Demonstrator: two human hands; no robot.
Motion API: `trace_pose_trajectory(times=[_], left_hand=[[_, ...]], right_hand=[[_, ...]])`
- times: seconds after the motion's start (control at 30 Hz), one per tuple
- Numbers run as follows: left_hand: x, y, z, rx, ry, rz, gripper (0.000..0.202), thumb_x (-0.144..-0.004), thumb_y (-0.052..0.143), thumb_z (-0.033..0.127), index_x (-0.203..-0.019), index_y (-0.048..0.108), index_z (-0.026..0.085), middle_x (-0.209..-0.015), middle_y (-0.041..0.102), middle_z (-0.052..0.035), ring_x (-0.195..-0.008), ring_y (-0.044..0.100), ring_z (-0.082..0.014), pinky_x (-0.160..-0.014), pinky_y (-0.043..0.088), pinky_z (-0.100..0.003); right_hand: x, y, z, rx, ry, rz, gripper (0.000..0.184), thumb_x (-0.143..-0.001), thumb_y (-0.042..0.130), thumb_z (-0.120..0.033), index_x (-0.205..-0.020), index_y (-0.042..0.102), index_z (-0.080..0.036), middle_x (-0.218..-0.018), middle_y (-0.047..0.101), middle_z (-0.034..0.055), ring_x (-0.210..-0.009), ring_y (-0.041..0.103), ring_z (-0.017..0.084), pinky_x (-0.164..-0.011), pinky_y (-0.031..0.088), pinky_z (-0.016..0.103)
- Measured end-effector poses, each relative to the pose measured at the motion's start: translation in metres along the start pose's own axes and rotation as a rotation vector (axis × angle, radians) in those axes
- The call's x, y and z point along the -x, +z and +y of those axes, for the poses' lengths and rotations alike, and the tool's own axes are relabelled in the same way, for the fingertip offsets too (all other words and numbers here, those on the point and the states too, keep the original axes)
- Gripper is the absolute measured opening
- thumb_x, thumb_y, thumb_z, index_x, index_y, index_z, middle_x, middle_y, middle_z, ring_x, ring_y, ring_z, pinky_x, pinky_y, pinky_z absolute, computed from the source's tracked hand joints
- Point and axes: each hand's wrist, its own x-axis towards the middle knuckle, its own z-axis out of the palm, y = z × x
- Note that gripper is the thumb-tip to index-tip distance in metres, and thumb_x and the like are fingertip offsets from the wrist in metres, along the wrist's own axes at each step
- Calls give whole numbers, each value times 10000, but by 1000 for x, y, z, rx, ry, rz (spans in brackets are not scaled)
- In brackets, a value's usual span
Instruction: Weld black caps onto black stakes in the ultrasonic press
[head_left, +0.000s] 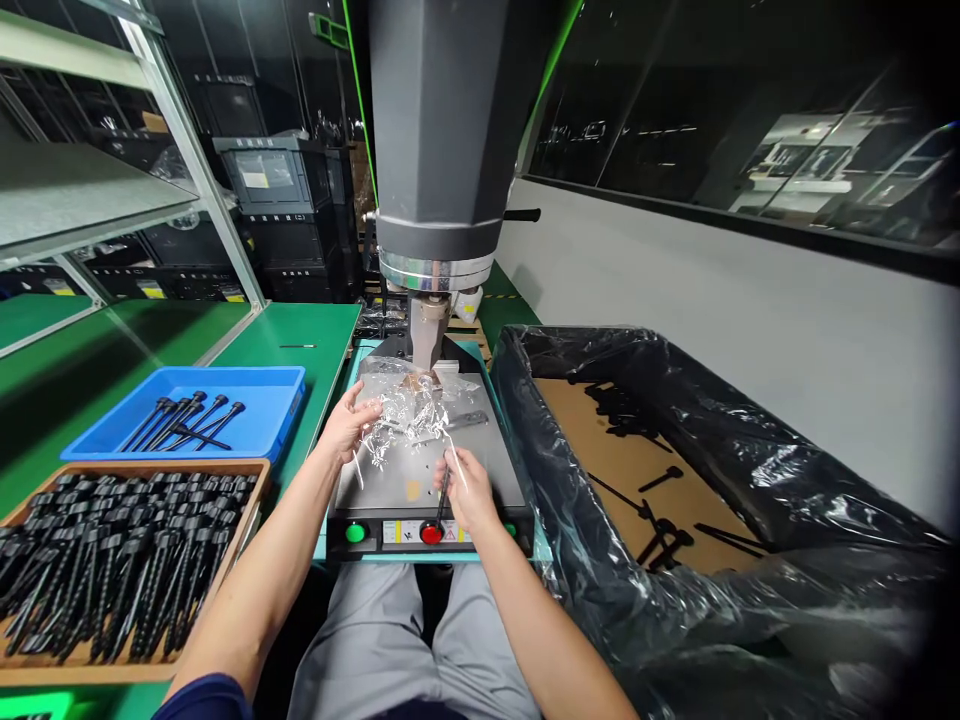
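My left hand (349, 425) grips the left side of a crumpled clear plastic film (409, 415), thumb reaching over it. The film spreads above the grey metal plate of a press machine (375, 480), in front of its tool head (427, 335). Closed fingers of my right hand (466, 488) hold a thin black rod (443, 497), pointing down towards the red button (431, 533). The film's right edge comes close to these fingers; whether they pinch it too, I cannot tell. Behind the film lies a dark elongated part (469, 420) on the plate.
On the left, a blue tray (262, 410) holds several black rods with thick heads, and a wooden tray (259, 475) is packed with many more. A box lined with black plastic (517, 400) stands right, with similar parts on cardboard. Green buttons (355, 532) flank the machine's front.
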Motion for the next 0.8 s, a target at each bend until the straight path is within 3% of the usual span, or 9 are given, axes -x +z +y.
trace_pose_trajectory(times=[0.13,0.2,0.27,0.33,0.4,0.57,0.67,0.8], left_hand=[[2,-15,-1,-69,13,58,863,-576,859,116,-1346,472,170,-961,685,-91,-711,657,-111,-559,467,-171],[8,-19,-2,-114,88,189,772,-596,843,116,-1295,519,166,-981,672,-83,-783,655,-111,-641,492,-181],[22,-20,-4,-156,255,383,652,-619,820,104,-1218,575,181,-1001,653,-57,-851,638,-95,-737,498,-176],[43,-14,-8,-156,426,485,557,-645,792,82,-1156,612,208,-1027,644,-41,-916,622,-89,-814,484,-164],[70,-2,-14,-112,458,413,530,-662,771,59,-1144,623,224,-1026,653,-44,-959,621,-103,-852,479,-173],[129,29,-35,-67,136,83,613,-592,793,7,-1148,644,216,-977,685,-72,-971,637,-165,-801,503,-219],[142,36,-45,-124,64,-27,543,-580,796,1,-1068,689,213,-1049,686,-83,-990,637,-176,-848,498,-245],[146,39,-53,-291,122,-110,407,-634,791,72,-1012,712,201,-1032,697,-81,-918,652,-179,-876,488,-273]], right_hand=[[39,-19,24,98,240,-118,542,-613,830,-488,-984,599,-167,-705,619,-1,-546,552,116,-507,460,248],[60,-24,29,151,336,-221,537,-629,832,-463,-1009,613,-153,-742,649,21,-572,574,121,-546,479,260],[75,-23,23,185,336,-298,518,-643,832,-434,-1025,623,-154,-784,675,39,-631,615,142,-622,508,291],[82,-17,9,209,205,-316,485,-660,827,-403,-1034,624,-171,-837,695,51,-730,654,177,-726,527,336],[80,-8,-9,244,-8,-279,423,-688,806,-375,-1020,616,-193,-875,706,52,-819,668,204,-802,526,368],[67,12,-30,361,-400,-203,303,-734,764,-286,-976,594,-215,-892,713,38,-845,673,198,-843,528,374],[68,18,-26,386,-479,-216,267,-759,744,-261,-980,598,-219,-916,707,38,-872,672,195,-850,534,365],[73,24,-22,323,-476,-183,259,-757,743,-259,-962,590,-217,-902,698,33,-864,672,193,-837,548,364]])
